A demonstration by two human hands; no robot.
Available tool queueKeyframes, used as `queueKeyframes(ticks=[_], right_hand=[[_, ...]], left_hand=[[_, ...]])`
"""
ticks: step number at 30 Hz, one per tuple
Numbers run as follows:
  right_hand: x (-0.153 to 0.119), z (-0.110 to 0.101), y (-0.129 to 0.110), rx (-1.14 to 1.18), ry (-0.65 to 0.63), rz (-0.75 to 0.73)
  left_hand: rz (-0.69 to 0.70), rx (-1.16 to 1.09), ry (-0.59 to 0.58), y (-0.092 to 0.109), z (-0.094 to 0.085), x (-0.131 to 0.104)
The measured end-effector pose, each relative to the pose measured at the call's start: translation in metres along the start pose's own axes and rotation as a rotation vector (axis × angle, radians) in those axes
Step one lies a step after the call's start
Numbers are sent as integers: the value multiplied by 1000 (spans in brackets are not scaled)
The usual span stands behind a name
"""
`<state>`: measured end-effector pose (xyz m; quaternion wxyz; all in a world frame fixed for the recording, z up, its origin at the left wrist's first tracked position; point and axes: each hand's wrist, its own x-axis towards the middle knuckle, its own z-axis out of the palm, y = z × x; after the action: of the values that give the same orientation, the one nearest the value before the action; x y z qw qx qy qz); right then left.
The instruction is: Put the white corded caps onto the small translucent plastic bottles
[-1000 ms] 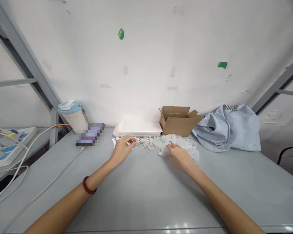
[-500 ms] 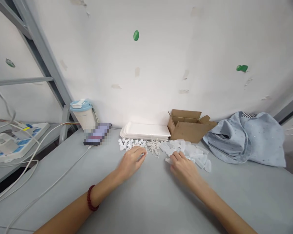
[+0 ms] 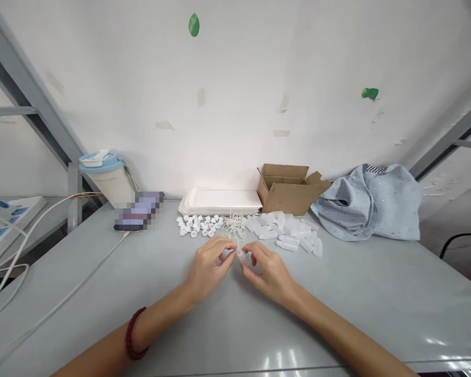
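Between thumb and fingers, my right hand (image 3: 267, 269) holds a small translucent plastic bottle (image 3: 242, 256), its open neck turned towards my other hand. My left hand (image 3: 212, 264) is closed in a pinch right at that neck, on what looks like a thin white strand; its fingers hide most of it. Beyond my hands lies a tangle of thin white strands (image 3: 234, 224). To its left are several small white caps (image 3: 198, 225). On the right spreads a heap of translucent bottles (image 3: 288, 242).
A stack of white padded envelopes (image 3: 223, 199) lies against the wall beside an open cardboard box (image 3: 288, 196). At right is a pale blue cloth bag (image 3: 392, 204). A phone (image 3: 139, 212) on a cable and a lidded cup (image 3: 110, 178) stand left.
My right hand has come left from the bottle heap with one bottle. My left hand has drawn back slightly from the strands to meet it. The view has shifted.
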<state>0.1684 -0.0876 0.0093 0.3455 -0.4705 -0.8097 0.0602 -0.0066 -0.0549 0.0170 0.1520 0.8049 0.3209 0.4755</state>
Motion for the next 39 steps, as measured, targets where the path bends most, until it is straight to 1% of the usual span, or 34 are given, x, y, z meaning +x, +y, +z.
queueKeyframes(ticks=[6,11,13,16,18,20,23,25,28,31,33,37,39], right_hand=[[1,-3,0,28,-47,13],[0,-2,0,46,-26,5],[-1,-3,-1,55,-17,-16],[-1,-5,-1,74,5,-34],[-1,-6,-2,84,9,-28],[-1,-6,-2,87,5,-30],[-1,-5,-1,83,-11,-55],[-2,-5,1,72,8,-65],[-3,-4,4,75,62,-65],[-3,-5,4,160,59,-51],[-1,-7,0,274,32,32],[6,-15,-9,679,-123,404],[9,-18,-10,877,-177,530]], left_hand=[[-36,-50,3,3,1,-3],[17,-59,-23,3,1,-5],[64,-33,-21,2,2,-5],[197,32,-27,0,2,-5],[280,91,-59,-2,2,-5],[318,140,-103,-3,1,-6],[322,163,-150,-4,1,-8],[322,155,-158,-4,1,-8],[303,112,-129,-2,2,-8],[284,76,-107,-1,2,-6],[283,71,-115,0,2,-6],[278,93,-130,-1,0,-6],[241,89,-140,-2,0,-6]])
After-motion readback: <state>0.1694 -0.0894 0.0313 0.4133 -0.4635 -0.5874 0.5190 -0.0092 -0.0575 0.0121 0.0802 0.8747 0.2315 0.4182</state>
